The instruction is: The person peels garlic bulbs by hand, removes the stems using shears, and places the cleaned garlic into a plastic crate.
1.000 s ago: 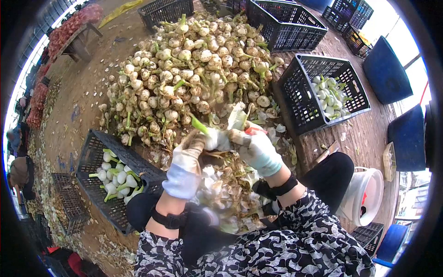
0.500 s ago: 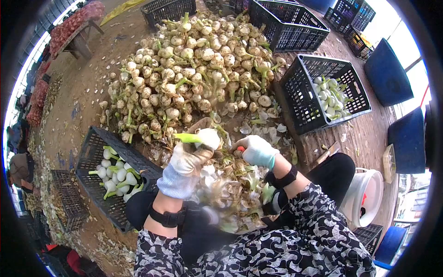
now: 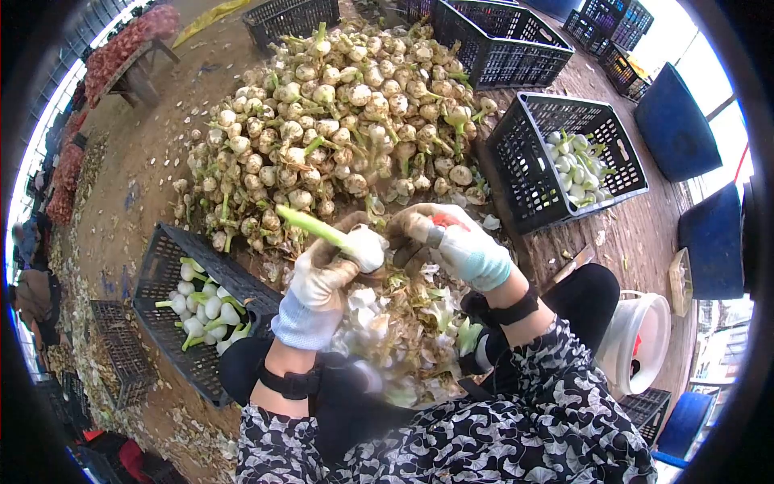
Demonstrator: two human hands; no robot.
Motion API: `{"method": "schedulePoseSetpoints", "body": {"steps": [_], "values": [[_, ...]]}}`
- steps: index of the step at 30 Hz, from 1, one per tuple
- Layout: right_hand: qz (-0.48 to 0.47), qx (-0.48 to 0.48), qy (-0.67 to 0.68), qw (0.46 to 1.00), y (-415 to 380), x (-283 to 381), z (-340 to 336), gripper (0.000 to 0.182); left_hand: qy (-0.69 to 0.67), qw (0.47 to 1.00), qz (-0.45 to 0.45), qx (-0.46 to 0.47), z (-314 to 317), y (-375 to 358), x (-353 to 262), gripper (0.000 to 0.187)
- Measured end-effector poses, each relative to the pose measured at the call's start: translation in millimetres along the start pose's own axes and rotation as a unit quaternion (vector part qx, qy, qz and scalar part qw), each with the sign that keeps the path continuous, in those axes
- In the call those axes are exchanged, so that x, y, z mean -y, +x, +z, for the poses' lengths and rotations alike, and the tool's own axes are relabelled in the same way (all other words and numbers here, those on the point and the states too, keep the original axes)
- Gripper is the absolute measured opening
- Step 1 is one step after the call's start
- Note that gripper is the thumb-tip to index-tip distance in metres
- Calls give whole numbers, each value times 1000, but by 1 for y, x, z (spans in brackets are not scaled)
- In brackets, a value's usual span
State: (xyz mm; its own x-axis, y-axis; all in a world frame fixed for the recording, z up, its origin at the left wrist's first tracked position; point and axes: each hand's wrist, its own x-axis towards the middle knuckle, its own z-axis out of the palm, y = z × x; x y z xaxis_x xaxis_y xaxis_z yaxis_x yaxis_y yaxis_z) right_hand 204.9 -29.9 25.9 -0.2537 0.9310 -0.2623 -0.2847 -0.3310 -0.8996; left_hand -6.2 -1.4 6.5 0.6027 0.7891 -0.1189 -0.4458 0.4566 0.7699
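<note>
My gloved left hand (image 3: 313, 278) is closed around a white garlic bulb (image 3: 365, 249), its green stem pointing up and left. Close beside it, my gloved right hand (image 3: 472, 254) grips a small knife (image 3: 440, 222) with a red handle; the blade is mostly hidden by the fingers and points toward the bulb. Loose peelings (image 3: 403, 339) lie on the ground below both hands. A big heap of unpeeled garlic bulbs (image 3: 339, 113) rises just beyond them.
To the left, a tilted black crate (image 3: 157, 266) holds clean white bulbs. Another black crate (image 3: 524, 161) at the right contains stemmed bulbs. A white bucket (image 3: 650, 339) stands by my right knee. Further crates (image 3: 516, 52) line the back, with blue tubs (image 3: 673, 129) at the right.
The bulb's stem has tipped upward as my left hand turned. My right hand has rotated and risen closer to the bulb, bringing the red handle into clearer view.
</note>
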Motion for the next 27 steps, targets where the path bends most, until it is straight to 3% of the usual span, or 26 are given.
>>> {"method": "schedulePoseSetpoints", "body": {"steps": [2, 4, 6, 7, 10, 12, 13, 15, 16, 17, 18, 20, 22, 24, 26, 27], "values": [[-13, -57, -39, 998, -4, 3, 5, 41, 57, 995, 32, -71, 5, 1, 0, 60], [-57, -65, -279, 956, -1, 1, 12, 31, 76, 993, 12, -92, 5, 3, 4, 56], [-114, -75, -293, 946, 0, -5, 13, 27, 82, 993, 18, -80, 3, 4, 7, 53], [-110, -101, -238, 960, 4, -9, 9, 24, 27, 999, 3, -37, 0, 1, 3, 58], [-77, -124, -146, 978, 12, -18, -9, 21, -44, 998, -50, -20, 4, 1, -3, 58], [-47, -67, -15, 997, 6, -12, -1, 26, -50, 996, -63, -36, 3, 3, -1, 63], [-53, -79, 17, 995, 2, -7, 8, 38, -41, 997, -53, -31, 2, 5, 2, 65], [-59, -71, 33, 995, 5, -12, 14, 42, 52, 997, -20, -49, 5, 7, 7, 69], [-65, -63, 48, 995, 5, -16, 15, 47, 39, 999, 14, 9, -9, 5, 14, 64], [-114, -32, -20, 993, 5, -27, 13, 57, 20, 1000, -3, -23, -28, 8, 25, 58], [-92, -71, -113, 987, 6, -29, 19, 59, 1, 998, -22, -55, -38, 10, 31, 53], [-236, -132, -235, 934, 13, -38, 29, 52, -1, 996, 10, -88, -41, 14, 40, 51], [-237, -173, -284, 913, 10, -35, 44, 43, -3, 992, 43, -119, -30, 17, 42, 50], [-237, -214, -333, 887, 11, -34, 48, 35, 33, 983, 137, -117, -10, 18, 35, 54], [-278, -198, -333, 879, 18, -37, 43, 23, 89, 979, 131, -127, -28, 21, 38, 52], [-201, -202, -240, 928, 17, -31, 43, 12, 60, 982, 120, -133, -18, 17, 30, 51]]}}
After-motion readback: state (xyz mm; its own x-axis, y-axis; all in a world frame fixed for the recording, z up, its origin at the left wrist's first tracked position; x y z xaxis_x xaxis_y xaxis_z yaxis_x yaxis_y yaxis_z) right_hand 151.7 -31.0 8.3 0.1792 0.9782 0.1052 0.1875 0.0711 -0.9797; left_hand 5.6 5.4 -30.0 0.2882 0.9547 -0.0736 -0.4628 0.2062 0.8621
